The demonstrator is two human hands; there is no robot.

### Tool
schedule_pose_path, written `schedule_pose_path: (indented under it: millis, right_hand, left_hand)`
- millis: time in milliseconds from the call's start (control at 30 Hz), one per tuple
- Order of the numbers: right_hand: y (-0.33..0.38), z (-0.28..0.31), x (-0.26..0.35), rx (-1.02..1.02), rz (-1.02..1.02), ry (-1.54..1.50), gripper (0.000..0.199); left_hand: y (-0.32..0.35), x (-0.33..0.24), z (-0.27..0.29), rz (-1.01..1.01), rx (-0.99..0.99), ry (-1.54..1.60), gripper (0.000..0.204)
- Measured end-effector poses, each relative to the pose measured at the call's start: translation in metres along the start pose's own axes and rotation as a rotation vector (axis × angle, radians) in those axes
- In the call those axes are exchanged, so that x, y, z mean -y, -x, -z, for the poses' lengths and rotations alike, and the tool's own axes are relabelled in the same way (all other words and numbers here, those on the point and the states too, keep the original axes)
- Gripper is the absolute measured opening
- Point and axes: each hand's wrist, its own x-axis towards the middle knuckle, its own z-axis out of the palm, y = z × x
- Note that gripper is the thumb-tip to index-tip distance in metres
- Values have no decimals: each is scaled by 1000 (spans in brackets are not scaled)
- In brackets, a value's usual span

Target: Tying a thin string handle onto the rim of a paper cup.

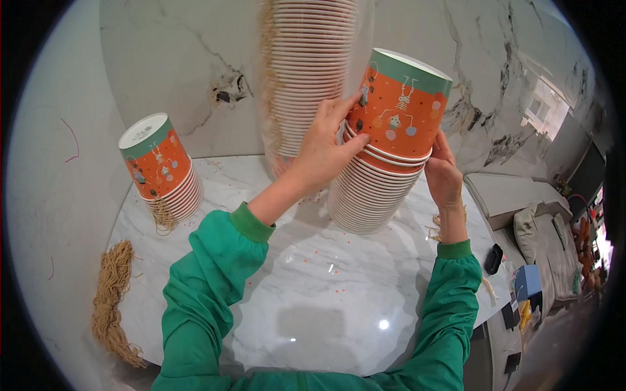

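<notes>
In front of me, right of centre, stands a stack of upside-down paper buckets (372, 195) with white rims. The topmost paper bucket (399, 107), orange with a green band and small skeleton figures, sits tilted on it between my hands. My left hand (326, 144) grips its left side, the thumb along the front near the rim. My right hand (445, 173) is curled round the right side at rim height, its fingertips partly hidden behind the bucket. To the left stands a shorter stack of the same buckets (156, 166), with string handles (164, 215) hanging at its front.
A tall stack of buckets in clear plastic (310, 72) rises against the marbled wall. A thick bundle of beige string (112, 303) hangs over the left edge of the marbled table (306, 326). Small red bits dot the tabletop. At the right edge lies a black object (493, 259); a sofa (544, 244) is beyond.
</notes>
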Motion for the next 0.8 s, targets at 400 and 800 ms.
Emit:
schedule_pose_path:
  millis: [400,800]
  right_hand:
    - [1,-10,5,-77,-38,16,87]
    - [-2,-15,9,-50,-3,107,94]
  left_hand:
    - [6,0,-5,-95,4,-66,83]
    - [5,-5,-7,-63,-50,-21,80]
